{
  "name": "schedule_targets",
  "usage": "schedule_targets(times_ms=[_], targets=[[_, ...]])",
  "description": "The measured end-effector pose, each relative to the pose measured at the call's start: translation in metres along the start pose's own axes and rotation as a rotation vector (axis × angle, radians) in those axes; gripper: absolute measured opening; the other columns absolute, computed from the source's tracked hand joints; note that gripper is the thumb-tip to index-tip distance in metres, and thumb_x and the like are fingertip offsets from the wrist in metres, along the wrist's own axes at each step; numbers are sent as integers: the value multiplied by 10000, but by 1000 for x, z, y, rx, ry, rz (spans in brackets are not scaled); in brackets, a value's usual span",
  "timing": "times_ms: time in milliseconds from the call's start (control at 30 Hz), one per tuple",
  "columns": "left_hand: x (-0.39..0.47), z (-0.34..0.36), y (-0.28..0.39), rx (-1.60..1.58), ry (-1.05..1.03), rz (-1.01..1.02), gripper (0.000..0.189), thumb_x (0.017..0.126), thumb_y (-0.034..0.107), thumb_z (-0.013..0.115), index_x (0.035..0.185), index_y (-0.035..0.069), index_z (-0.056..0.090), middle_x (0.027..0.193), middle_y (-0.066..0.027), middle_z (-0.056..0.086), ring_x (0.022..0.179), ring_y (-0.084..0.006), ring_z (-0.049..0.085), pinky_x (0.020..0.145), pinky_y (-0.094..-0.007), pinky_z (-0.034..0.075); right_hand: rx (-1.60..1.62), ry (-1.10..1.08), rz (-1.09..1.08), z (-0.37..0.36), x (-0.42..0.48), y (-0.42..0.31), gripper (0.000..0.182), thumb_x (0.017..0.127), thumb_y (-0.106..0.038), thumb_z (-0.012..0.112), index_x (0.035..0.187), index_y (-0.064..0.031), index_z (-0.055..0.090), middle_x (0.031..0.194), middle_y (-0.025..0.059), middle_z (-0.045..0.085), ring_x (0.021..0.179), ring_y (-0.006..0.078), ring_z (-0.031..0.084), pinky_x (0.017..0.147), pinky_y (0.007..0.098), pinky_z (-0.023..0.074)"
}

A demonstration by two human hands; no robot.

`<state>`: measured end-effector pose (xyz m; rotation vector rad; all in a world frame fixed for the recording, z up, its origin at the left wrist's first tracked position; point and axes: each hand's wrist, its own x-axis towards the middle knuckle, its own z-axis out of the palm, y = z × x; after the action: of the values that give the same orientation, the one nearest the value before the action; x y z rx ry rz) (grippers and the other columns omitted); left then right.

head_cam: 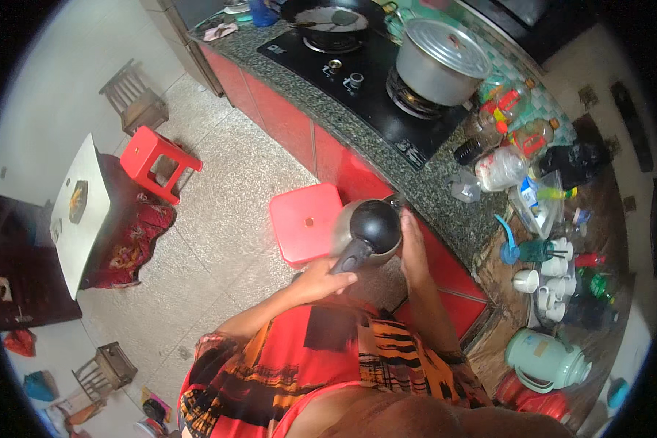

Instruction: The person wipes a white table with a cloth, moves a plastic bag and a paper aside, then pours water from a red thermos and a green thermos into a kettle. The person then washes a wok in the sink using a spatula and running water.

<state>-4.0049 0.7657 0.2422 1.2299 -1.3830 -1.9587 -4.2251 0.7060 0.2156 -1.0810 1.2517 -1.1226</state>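
A metal electric kettle (342, 232) with a black lid and handle is held in front of my body. My left hand (324, 278) is closed around its dark handle. Against the opposite side of the kettle lies my right hand (414, 240), its fingers near the rim; part of its grip is hidden behind the kettle. Below and to the left stands a red plastic stool (305, 219), partly covered by the kettle.
The granite counter (356, 134) with its black gas hob (380, 101) runs ahead, carrying a lidded aluminium pot (441, 68) and a wok (336, 19). Bottles, white cups (525, 281) and a green thermos flask (547, 358) crowd the right. Another red stool (159, 164) stands left.
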Motion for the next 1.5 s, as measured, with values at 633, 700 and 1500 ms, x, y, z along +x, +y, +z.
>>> schedule_targets(times_ms=[633,700,1500], targets=[[-233,-292,-93,-111,263,-37,213,811,247,626,753,49,573,608,8,532,551,-80,493,509,-249,396,25,-250,4,403,16,32,363,949,-271,437,1128,30,530,1080,59,553,1017,123,484,893,262,371],[-254,-322,-85,-165,297,-49,206,808,236,631,754,47,572,609,8,531,553,-79,493,510,-245,397,10,-276,29,449,24,19,347,948,-278,441,1095,16,551,1018,39,570,957,109,502,855,255,393],[-47,-669,18,-232,372,-41,182,765,191,651,708,50,553,650,-2,551,580,-78,495,527,-230,393,-247,-473,-202,658,436,-20,372,916,-329,439,916,17,576,875,138,572,869,219,548,805,326,401]])
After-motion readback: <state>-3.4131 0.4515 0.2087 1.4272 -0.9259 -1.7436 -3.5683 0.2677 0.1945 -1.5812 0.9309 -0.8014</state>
